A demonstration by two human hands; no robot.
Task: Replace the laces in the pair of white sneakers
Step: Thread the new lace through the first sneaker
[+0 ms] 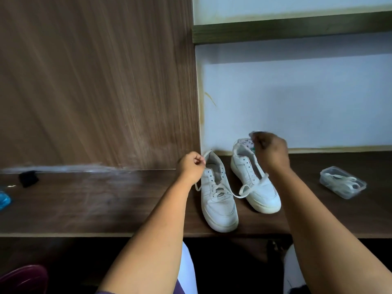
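Observation:
Two white sneakers stand side by side on the dark wooden desk, toes toward me. The left sneaker has a white lace threaded only through its lower eyelets. My left hand pinches one end of that lace beside the shoe's heel. The other strand runs across to the right sneaker and up under my right hand, which is curled above that shoe's tongue and pinches something white, blurred.
A clear plastic box with white laces inside sits on the desk to the right. At the far left lie a small black object and a blue thing. A wooden panel and a pale wall rise behind the shoes.

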